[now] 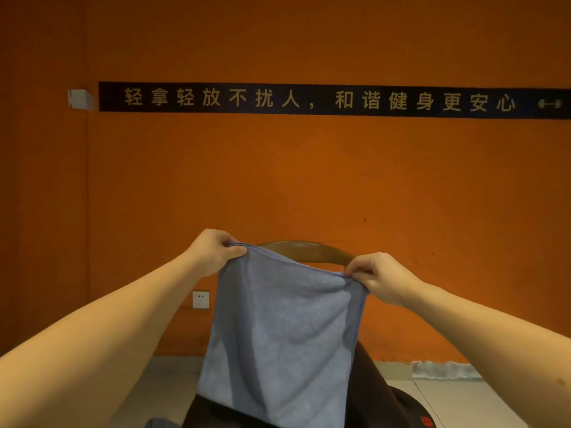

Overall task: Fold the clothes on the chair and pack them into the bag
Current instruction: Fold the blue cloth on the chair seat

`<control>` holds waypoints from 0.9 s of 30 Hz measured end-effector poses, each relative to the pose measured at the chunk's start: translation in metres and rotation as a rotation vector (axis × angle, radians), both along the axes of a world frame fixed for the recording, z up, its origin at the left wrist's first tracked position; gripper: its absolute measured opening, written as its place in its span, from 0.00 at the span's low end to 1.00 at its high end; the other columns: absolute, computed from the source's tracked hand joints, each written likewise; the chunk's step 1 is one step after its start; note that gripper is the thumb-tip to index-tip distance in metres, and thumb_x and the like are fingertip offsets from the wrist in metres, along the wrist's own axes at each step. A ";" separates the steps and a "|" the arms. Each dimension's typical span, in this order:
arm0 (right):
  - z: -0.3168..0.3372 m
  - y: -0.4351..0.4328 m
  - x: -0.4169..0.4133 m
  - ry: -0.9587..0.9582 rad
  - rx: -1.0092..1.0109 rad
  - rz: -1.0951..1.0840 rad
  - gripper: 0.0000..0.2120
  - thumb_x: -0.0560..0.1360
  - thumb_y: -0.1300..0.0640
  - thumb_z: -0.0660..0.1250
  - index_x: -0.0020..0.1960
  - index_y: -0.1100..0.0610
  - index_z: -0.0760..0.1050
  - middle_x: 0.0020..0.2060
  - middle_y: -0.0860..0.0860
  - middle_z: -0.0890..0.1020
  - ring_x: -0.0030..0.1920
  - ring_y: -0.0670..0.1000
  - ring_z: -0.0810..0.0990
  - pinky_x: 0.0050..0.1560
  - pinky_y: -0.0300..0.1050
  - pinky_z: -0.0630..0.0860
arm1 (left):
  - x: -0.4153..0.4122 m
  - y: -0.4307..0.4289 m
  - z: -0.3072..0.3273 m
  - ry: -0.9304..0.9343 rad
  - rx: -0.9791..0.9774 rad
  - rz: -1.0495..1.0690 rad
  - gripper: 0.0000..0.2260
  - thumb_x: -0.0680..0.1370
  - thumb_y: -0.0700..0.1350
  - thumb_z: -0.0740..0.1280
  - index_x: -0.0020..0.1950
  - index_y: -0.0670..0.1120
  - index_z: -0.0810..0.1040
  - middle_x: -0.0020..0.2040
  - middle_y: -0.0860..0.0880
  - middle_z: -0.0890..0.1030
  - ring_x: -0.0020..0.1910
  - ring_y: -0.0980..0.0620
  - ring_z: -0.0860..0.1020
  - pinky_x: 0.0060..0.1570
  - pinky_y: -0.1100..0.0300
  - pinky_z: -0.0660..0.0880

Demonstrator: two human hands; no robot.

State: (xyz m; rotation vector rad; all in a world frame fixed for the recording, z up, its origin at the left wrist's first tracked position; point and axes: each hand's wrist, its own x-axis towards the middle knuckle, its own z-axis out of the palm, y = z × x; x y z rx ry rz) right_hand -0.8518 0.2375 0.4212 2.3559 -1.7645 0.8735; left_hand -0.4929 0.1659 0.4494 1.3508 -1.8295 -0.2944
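A towel (pixel 278 329) before the chair back (pixel 309 251), wall socket (pixel 200 299) to its left, banner (pixel 309 100) high behind.

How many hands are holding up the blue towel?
2. The left hand pinches one top corner of the blue towel; the right hand pinches the other top corner. No other hands show.

i see a light blue cloth (pixel 284 329) hanging flat in front of the chair (pixel 309 251), its top corners pinched by my left hand (pixel 213 248) and right hand (pixel 380 276); a dark garment (pixel 367 384) drapes over the chair behind it.
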 end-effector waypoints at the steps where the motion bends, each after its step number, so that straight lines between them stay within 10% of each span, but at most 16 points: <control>1: -0.001 0.000 0.000 -0.011 0.005 -0.002 0.11 0.83 0.59 0.63 0.52 0.48 0.83 0.49 0.42 0.83 0.45 0.42 0.81 0.45 0.42 0.81 | 0.000 0.001 0.001 0.001 0.001 0.007 0.07 0.80 0.51 0.71 0.49 0.48 0.83 0.47 0.50 0.83 0.46 0.51 0.81 0.49 0.49 0.82; 27: -0.005 0.009 -0.014 -0.157 0.099 -0.024 0.06 0.84 0.58 0.64 0.49 0.55 0.76 0.37 0.52 0.81 0.32 0.47 0.78 0.32 0.36 0.73 | -0.008 0.021 0.027 -0.063 -0.056 0.052 0.12 0.77 0.55 0.74 0.46 0.46 0.83 0.41 0.47 0.84 0.42 0.50 0.82 0.36 0.55 0.78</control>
